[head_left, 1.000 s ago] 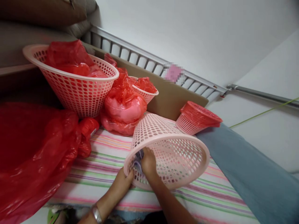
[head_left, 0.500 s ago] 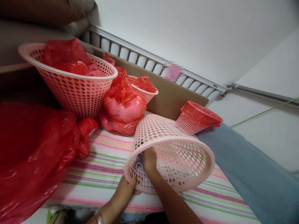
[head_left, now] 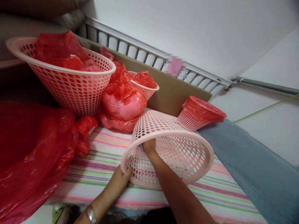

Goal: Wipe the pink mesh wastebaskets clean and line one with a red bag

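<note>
A pale pink perforated plastic basket [head_left: 150, 124] lies on its side on the striped sheet, its wide mouth facing me. My left hand [head_left: 122, 175] is closed on the lower left of its rim, thumb on the inner side. Through the mouth reaches my right hand [head_left: 149, 145], up against the inner left wall. A scrap of purplish-grey cloth [head_left: 141, 147] shows at that hand; its fingertips are hidden behind the rim and upper wall.
At left stands a large pink basket [head_left: 70, 84] holding red plastic; a red bag [head_left: 30, 155] lies in front. Behind are a stuffed red bag [head_left: 123, 104], a small basket [head_left: 146, 90] and a red-wrapped basket [head_left: 192, 119]. A board [head_left: 173, 93] and metal railing line the back.
My right hand has gone deeper into the basket, and most of the cloth has passed out of sight. The basket's mouth and my left hand have shifted slightly left and up in view.
</note>
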### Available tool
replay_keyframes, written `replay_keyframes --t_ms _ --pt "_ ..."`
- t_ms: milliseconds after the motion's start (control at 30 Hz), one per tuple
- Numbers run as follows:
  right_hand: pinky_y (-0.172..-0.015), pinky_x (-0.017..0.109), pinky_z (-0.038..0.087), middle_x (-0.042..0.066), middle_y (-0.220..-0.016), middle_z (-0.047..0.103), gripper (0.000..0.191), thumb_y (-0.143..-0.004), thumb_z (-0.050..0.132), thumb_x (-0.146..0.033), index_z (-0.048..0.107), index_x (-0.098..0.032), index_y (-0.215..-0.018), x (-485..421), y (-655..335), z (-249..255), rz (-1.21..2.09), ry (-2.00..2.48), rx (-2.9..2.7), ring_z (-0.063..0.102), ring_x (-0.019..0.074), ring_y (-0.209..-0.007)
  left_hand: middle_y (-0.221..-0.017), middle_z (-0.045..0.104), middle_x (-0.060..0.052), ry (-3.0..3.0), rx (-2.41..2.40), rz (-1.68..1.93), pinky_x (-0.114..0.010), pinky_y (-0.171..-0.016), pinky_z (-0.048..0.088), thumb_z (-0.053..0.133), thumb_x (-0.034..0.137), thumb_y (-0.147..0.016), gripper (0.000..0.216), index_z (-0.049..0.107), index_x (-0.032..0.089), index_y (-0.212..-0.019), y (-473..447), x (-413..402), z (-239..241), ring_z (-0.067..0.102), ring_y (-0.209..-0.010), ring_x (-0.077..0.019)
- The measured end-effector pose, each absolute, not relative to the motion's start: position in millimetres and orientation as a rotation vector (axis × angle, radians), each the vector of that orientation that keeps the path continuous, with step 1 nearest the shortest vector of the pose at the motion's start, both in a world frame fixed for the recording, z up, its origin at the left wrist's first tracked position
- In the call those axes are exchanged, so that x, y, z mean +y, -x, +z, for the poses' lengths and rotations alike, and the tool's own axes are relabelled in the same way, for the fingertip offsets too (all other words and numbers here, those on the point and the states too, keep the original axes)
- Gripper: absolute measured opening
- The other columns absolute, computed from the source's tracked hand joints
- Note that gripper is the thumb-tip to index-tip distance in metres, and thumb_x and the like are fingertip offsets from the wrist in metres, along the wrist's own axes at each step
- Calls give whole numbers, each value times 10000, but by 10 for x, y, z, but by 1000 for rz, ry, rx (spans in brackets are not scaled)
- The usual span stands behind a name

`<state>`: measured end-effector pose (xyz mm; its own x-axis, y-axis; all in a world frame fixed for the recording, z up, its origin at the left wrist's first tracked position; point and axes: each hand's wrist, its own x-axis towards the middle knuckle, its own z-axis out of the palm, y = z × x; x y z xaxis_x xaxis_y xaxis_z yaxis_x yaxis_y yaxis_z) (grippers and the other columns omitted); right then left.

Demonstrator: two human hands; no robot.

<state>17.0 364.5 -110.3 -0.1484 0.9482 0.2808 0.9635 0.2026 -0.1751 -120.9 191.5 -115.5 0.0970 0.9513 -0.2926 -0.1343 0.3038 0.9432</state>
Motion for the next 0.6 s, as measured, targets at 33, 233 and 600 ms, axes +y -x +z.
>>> replay_keyframes --t_ms 33,233,600 --pt "-853 334 396 123 -1137 619 324 -903 403 -201 574 -180 -1177 3585 -167 -1089 -79 1806 -2158 535 248 -1059 -766 674 -68 -890 1173 1000 -335 -573 563 547 482 -778 497 594 92 -1082 1204 1918 -1157 616 -610 -191" --pt "-809 345 385 95 -1003 622 314 -810 436 -84 627 -188 -1036 2802 -211 -1091 -152 1784 -2292 522 250 -936 -753 691 -38 -827 1183 1063 -304 -513 547 587 442 -754 673 421 156 -1341 1144 1923 -1233 620 -562 -185" --pt "-884 361 377 75 -1089 598 454 -675 489 -42 624 -229 -1066 2193 -435 -1123 -20 1492 -2461 494 246 -1015 -916 729 -94 -905 1150 1165 -359 -690 558 580 391 -745 541 556 136 -1222 1168 1938 -1248 673 -790 -253"
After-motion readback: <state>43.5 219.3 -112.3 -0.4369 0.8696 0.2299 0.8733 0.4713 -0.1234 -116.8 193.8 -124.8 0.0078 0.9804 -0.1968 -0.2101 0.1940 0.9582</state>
